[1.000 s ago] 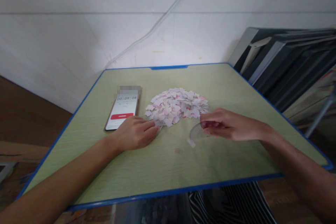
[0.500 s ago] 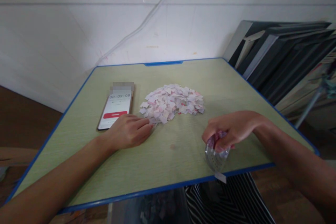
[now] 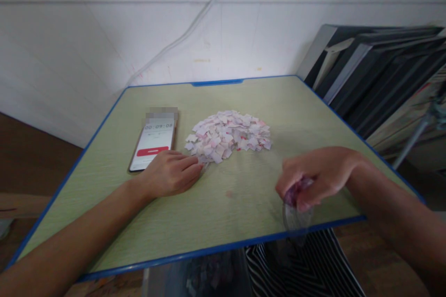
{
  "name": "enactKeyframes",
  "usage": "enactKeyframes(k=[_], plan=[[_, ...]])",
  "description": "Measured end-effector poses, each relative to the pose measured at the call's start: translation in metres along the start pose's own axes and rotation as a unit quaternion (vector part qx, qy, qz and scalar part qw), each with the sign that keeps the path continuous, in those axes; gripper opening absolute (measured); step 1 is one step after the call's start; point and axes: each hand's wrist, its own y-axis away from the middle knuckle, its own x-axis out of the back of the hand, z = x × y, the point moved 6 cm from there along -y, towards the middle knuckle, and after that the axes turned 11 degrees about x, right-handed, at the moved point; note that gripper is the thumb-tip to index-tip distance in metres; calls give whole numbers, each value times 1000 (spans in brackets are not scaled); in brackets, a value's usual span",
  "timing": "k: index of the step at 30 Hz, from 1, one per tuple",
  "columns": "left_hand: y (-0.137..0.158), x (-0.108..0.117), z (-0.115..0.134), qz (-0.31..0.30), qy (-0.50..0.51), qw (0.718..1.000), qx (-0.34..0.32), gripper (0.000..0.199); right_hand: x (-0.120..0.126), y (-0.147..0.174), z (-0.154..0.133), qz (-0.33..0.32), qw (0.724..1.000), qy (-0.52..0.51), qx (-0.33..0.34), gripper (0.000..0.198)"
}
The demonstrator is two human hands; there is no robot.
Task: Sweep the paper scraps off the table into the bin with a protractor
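My left hand (image 3: 172,174) rests on the table with its fingers curled and pressed together, beside the lower left edge of a heap of small white and pinkish paper pieces (image 3: 228,134). Whether it pinches anything is hidden. Over the front right of the table, my right hand (image 3: 313,178) is closed round a clear, rounded plastic object (image 3: 296,217) with a purple-pink part between thumb and fingers. Motion smears this object, so its exact kind does not show. A phone (image 3: 153,141) displaying a timer lies just behind my left wrist.
The green table (image 3: 216,213) has a blue rim and stands against a white wall (image 3: 244,41). Dark flat panels (image 3: 376,69) lean at the right. Below the front edge are a clear bin (image 3: 209,276) with paper bits inside and striped cloth (image 3: 310,269).
My right hand has shifted slightly right and downward with the clear object. A white paper slip at the object's lower end no longer shows. My left hand stays in place.
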Motion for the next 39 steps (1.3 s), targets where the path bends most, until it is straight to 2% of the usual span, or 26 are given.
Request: enactKeyframes(k=[2, 4, 6, 10, 15, 17, 22, 27, 33, 39], plan=[[0, 0, 0, -2, 3, 1000, 0, 35, 19, 6, 1, 104, 994, 13, 7, 21], [0, 0, 0, -1, 5, 1000, 0, 36, 39, 13, 3, 220, 974, 43, 17, 21], [0, 1, 0, 0, 4, 1000, -1, 36, 53, 18, 7, 303, 949, 81, 22, 20], [-1, 2, 0, 2, 0, 1000, -5, 37, 68, 20, 14, 398, 905, 147, 19, 17], [-2, 3, 0, 7, 7, 1000, 0, 37, 71, 18, 17, 462, 860, 217, 25, 17], [-1, 2, 1, 5, 8, 1000, 0, 37, 70, 17, 17, 465, 851, 244, 23, 16], [0, 0, 0, -1, 5, 1000, 0, 37, 62, 10, 16, 410, 890, 198, 42, 15], [-1, 1, 0, 2, 11, 1000, 0, 37, 63, 13, 13, 436, 879, 187, 47, 14], [-1, 2, 0, 5, 8, 1000, 2, 38, 58, 7, 16, 381, 905, 190, 27, 15], [-1, 1, 0, 8, 9, 1000, 2, 36, 57, 7, 14, 378, 895, 237, 17, 17]])
